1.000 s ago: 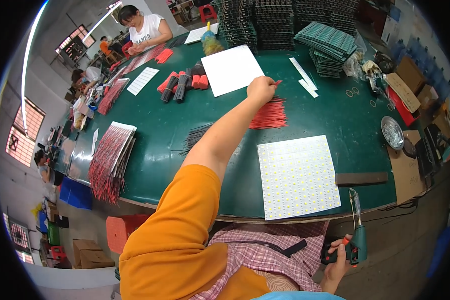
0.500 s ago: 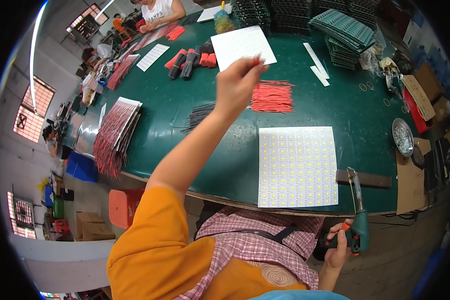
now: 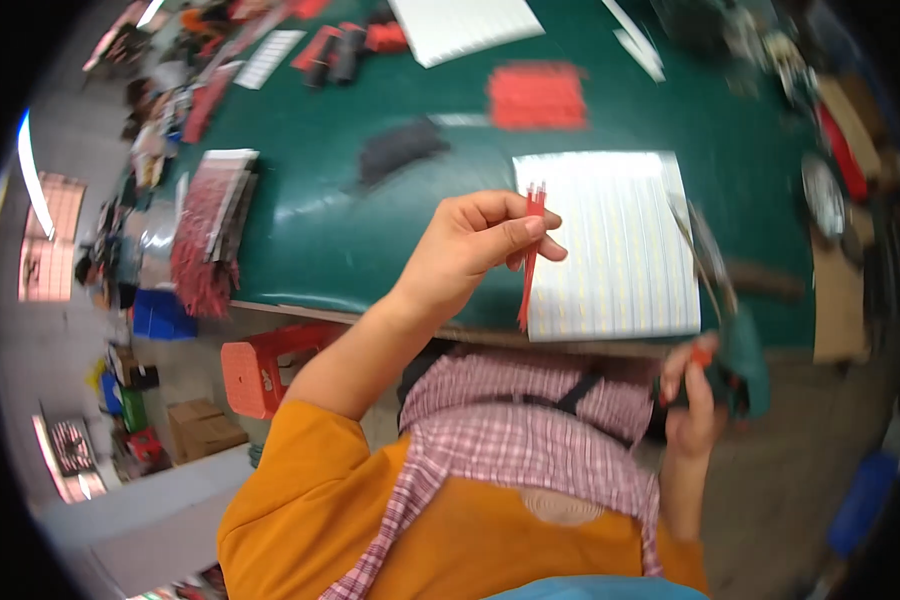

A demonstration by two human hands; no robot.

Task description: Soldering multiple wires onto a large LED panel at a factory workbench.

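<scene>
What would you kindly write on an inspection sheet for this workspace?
Surface: green table, shiny in places.
Job's things: red wires; white sheet near the front edge; green tool.
Clutter: red pile, dark pile, bowl at right, blurred.
Grips: left hand pinches the red wires; right hand holds the green tool.
Cables: nothing seen clearly.
Surroundings: red stool, blue bin, cardboard boxes, all at left.
</scene>
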